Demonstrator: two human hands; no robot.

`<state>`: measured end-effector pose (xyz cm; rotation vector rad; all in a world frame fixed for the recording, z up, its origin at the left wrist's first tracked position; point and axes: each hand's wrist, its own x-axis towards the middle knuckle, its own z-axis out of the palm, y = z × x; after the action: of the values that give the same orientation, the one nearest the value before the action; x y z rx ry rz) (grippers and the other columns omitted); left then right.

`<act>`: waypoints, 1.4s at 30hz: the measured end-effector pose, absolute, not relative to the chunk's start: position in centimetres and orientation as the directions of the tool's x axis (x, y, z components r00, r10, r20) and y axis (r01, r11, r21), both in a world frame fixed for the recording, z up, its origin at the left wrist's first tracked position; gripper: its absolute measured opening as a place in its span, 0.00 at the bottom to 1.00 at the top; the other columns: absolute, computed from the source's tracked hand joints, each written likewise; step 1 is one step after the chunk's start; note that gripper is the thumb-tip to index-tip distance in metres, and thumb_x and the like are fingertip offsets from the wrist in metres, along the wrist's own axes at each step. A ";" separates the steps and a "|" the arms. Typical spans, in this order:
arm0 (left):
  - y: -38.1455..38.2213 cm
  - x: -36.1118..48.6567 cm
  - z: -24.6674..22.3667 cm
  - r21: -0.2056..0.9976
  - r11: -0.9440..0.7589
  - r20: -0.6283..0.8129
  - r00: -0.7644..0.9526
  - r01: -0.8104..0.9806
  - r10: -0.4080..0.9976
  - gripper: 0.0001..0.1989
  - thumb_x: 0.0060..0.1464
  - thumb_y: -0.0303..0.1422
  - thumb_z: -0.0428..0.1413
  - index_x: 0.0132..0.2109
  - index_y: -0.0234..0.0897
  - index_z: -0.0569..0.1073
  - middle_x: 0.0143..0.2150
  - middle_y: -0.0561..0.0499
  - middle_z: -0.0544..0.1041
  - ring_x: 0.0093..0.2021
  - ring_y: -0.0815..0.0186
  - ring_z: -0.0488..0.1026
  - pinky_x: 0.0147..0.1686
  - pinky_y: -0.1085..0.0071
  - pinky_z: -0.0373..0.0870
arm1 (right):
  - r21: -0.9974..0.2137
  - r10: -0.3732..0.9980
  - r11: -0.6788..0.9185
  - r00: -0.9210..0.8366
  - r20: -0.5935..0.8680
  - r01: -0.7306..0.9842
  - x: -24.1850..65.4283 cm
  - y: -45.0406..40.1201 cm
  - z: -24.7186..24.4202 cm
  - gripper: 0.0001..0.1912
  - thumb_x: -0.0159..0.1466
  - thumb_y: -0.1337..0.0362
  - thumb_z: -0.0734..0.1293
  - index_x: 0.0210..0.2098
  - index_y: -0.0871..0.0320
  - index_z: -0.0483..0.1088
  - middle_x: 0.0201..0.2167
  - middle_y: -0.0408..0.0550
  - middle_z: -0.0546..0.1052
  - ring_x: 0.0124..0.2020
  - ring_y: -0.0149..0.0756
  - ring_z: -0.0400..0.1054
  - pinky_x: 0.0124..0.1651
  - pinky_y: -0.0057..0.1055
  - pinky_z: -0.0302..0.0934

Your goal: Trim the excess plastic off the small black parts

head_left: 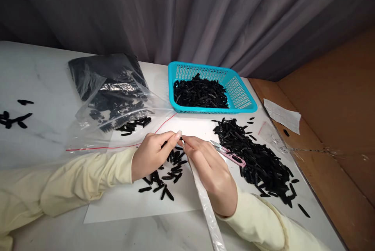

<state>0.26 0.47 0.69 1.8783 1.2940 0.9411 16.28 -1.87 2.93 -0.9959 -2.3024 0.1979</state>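
My left hand (152, 154) is closed in a pinch, thumb against fingers, with dark material showing between them. At its fingertips is a small black piece (181, 139), mostly hidden. My right hand (210, 171) meets it there, fingers curled round the upper end of a long white plastic strip (206, 204). That strip runs down to the lower edge of the view. Below the hands, several slim black pieces (159, 182) lie scattered on a white sheet (123, 208). Pink-handled snips (228, 155) lie right of my right hand, against a heap of similar black pieces (260, 161).
A turquoise basket (212, 111) holding black pieces stands behind the hands. Left of it lies a clear zip bag (117, 102) with black contents. More black pieces (17, 120) are at far left. A white paper (283, 115) lies by the cardboard (331, 98) at right.
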 end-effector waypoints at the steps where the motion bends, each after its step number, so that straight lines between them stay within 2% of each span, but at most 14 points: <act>1: 0.5 0.3 0.7 0.830 -0.287 0.185 0.249 0.478 0.951 0.18 0.60 0.34 0.44 0.21 0.37 0.58 0.17 0.59 0.50 0.18 0.74 0.49 0.20 0.76 0.52 | -0.365 0.698 0.709 -0.523 0.489 0.604 16.3 -1.8 2.7 0.12 0.64 0.76 0.55 0.41 0.64 0.67 0.45 0.61 0.74 0.48 0.44 0.67 0.47 0.42 0.64; 5: 0.6 0.3 0.7 0.825 -0.268 0.167 0.239 0.498 0.956 0.18 0.59 0.34 0.43 0.22 0.36 0.62 0.16 0.59 0.52 0.18 0.74 0.51 0.21 0.77 0.54 | -0.461 0.719 0.690 -0.454 0.527 0.558 16.3 -1.6 1.8 0.12 0.64 0.74 0.56 0.44 0.59 0.66 0.44 0.56 0.74 0.47 0.41 0.68 0.46 0.40 0.65; 10: 0.5 0.3 0.8 0.825 -0.253 0.147 0.241 0.506 0.959 0.17 0.60 0.35 0.44 0.25 0.36 0.68 0.15 0.59 0.56 0.17 0.74 0.53 0.21 0.77 0.56 | -0.537 0.794 0.598 -0.346 0.501 0.594 16.2 -1.3 1.7 0.08 0.64 0.72 0.57 0.39 0.57 0.66 0.42 0.52 0.75 0.42 0.37 0.71 0.44 0.34 0.66; 13: 0.3 0.3 0.7 0.827 -0.270 0.156 0.261 0.493 0.953 0.17 0.59 0.34 0.45 0.25 0.36 0.70 0.14 0.61 0.53 0.15 0.75 0.50 0.19 0.77 0.55 | -0.579 0.853 0.494 -0.231 0.468 0.648 16.7 -0.5 2.6 0.07 0.63 0.72 0.59 0.35 0.57 0.66 0.40 0.51 0.77 0.39 0.36 0.73 0.41 0.30 0.67; 17: 0.2 0.3 0.6 0.833 -0.257 0.141 0.260 0.491 0.955 0.17 0.60 0.35 0.45 0.26 0.36 0.71 0.13 0.60 0.52 0.14 0.75 0.51 0.18 0.77 0.53 | -0.798 0.948 0.317 -0.203 0.246 0.513 17.7 0.8 4.8 0.08 0.61 0.68 0.63 0.25 0.57 0.66 0.36 0.48 0.79 0.39 0.38 0.74 0.39 0.32 0.68; 21: 0.1 0.2 0.6 0.836 -0.270 0.155 0.266 0.478 0.951 0.16 0.59 0.34 0.45 0.28 0.35 0.73 0.14 0.60 0.54 0.15 0.75 0.52 0.19 0.77 0.54 | -0.898 0.969 0.121 -0.248 0.014 0.424 18.1 1.0 6.8 0.10 0.58 0.67 0.67 0.21 0.58 0.67 0.36 0.47 0.79 0.40 0.40 0.74 0.42 0.34 0.68; 25: 0.0 0.1 0.6 0.839 -0.281 0.160 0.281 0.466 0.946 0.16 0.60 0.34 0.45 0.28 0.35 0.72 0.14 0.60 0.52 0.16 0.75 0.52 0.19 0.77 0.54 | -0.926 0.950 0.074 -0.308 -0.047 0.370 17.8 0.6 7.5 0.10 0.57 0.69 0.67 0.20 0.58 0.68 0.36 0.46 0.80 0.40 0.38 0.74 0.41 0.30 0.69; 34: 0.0 0.1 0.5 0.841 -0.296 0.173 0.293 0.453 0.940 0.16 0.60 0.33 0.45 0.29 0.35 0.72 0.14 0.61 0.51 0.15 0.75 0.52 0.18 0.78 0.53 | -0.914 0.943 0.044 -0.318 -0.095 0.403 17.6 0.6 7.4 0.08 0.58 0.68 0.67 0.22 0.58 0.70 0.36 0.45 0.80 0.39 0.36 0.74 0.42 0.29 0.68; 39: 0.0 0.1 0.7 0.834 -0.324 0.204 0.296 0.446 0.933 0.16 0.60 0.32 0.44 0.27 0.35 0.70 0.14 0.61 0.49 0.14 0.76 0.50 0.18 0.79 0.53 | -0.877 0.953 0.163 -0.302 0.021 0.452 17.6 0.1 6.7 0.08 0.58 0.69 0.67 0.22 0.57 0.71 0.38 0.44 0.79 0.39 0.34 0.73 0.43 0.29 0.66; 42: 0.0 0.1 0.7 0.832 -0.335 0.217 0.297 0.442 0.930 0.16 0.60 0.31 0.44 0.26 0.35 0.68 0.15 0.61 0.52 0.16 0.77 0.52 0.20 0.79 0.54 | -0.857 0.941 0.245 -0.324 0.098 0.454 17.6 -0.2 6.3 0.05 0.58 0.70 0.67 0.26 0.57 0.72 0.38 0.43 0.78 0.40 0.33 0.72 0.44 0.28 0.65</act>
<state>0.11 0.00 0.66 1.9091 1.2226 0.9471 17.60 -0.18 6.31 -1.2710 -1.8919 0.9932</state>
